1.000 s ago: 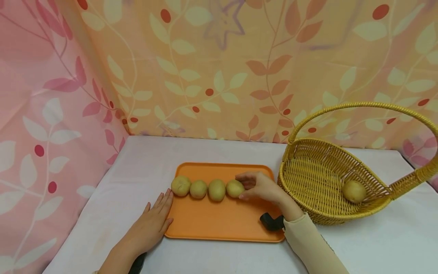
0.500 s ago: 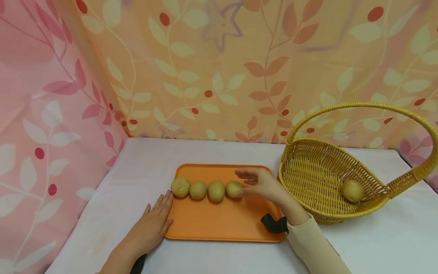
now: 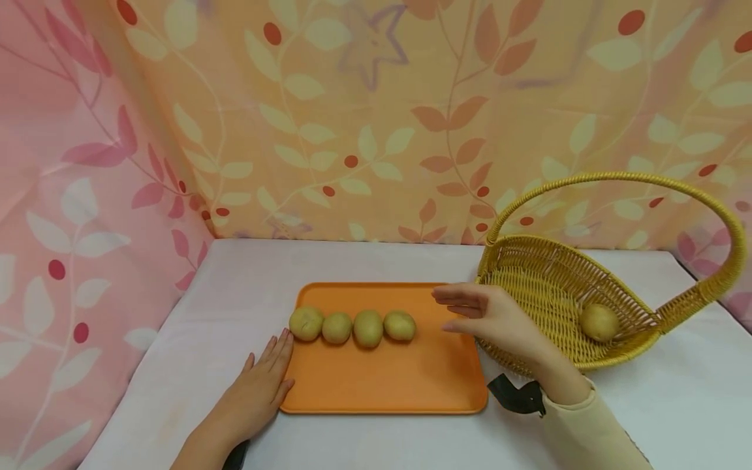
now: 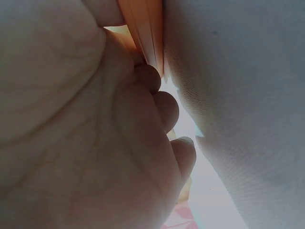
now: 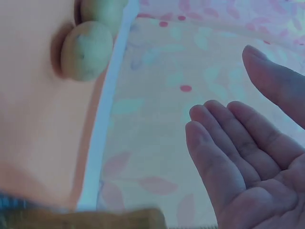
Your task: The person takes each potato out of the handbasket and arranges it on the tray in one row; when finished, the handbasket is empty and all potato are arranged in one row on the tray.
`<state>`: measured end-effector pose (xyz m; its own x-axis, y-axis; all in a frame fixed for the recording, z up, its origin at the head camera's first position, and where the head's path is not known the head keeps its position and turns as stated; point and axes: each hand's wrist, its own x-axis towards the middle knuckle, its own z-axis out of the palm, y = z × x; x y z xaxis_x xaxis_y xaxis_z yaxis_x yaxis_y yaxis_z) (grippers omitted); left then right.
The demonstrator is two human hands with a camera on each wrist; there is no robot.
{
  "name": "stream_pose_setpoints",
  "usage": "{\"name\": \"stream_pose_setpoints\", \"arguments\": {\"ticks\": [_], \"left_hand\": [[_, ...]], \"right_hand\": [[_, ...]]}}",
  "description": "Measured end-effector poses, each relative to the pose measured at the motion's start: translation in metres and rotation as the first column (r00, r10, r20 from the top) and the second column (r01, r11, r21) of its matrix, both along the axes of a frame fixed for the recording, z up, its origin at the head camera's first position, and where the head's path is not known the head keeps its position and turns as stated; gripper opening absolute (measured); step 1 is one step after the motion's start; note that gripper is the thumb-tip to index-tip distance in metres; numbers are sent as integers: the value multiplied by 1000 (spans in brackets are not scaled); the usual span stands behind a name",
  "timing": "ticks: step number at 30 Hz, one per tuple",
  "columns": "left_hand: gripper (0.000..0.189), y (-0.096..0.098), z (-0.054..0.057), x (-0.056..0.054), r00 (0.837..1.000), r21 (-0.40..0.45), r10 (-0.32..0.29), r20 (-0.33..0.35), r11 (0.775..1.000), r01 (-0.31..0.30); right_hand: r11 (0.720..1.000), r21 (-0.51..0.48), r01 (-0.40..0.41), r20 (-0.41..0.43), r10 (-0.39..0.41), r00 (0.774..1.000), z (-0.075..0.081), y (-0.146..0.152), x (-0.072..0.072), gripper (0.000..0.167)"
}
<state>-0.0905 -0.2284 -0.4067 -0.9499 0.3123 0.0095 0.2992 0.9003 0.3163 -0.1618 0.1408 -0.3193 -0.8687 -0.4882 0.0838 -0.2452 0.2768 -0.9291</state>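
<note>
Several potatoes [image 3: 368, 328] lie in a row across the upper half of an orange tray [image 3: 382, 385]. My left hand [image 3: 255, 385] rests flat with straight fingers along the tray's left edge, its fingertips beside the leftmost potato [image 3: 306, 324]. In the left wrist view the palm and curved fingertips lie against the tray's side [image 4: 145, 33]. My right hand [image 3: 499, 320] hangs over the tray's right end, fingers loosely extended and thumb apart, holding nothing. A gap separates it from the rightmost potato [image 3: 399, 326]. The right wrist view shows that palm bare.
A yellow wicker basket [image 3: 534, 254] with a tall handle stands right of the tray, partly behind my right hand and forearm. One potato [image 3: 599, 322] lies inside it. Flowered cloth [image 3: 352, 98] hangs behind and to the left of the white table [image 3: 352, 444].
My right hand has let go of the rightmost potato and drawn away to the right, toward the basket. The left hand stays at the tray's edge. The head view has shifted slightly.
</note>
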Motion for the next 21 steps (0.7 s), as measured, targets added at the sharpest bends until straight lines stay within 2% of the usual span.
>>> {"name": "stream_pose_setpoints", "arguments": {"ticks": [6,14,21], "left_hand": [[64,0,-1,0,1000,2,2,-4,1000,-2],[65,0,-3,-1,1000,-7,-2,-7,1000,2],[65,0,-2,0,1000,-4,-2,-17,1000,2]], "right_hand": [[999,24,32,10,-32,999,8,25,14,50],[985,136,108,-127,-91,988,14,47,27,45],[961,193,200,-231,-154,961,19,76,32,42]]}}
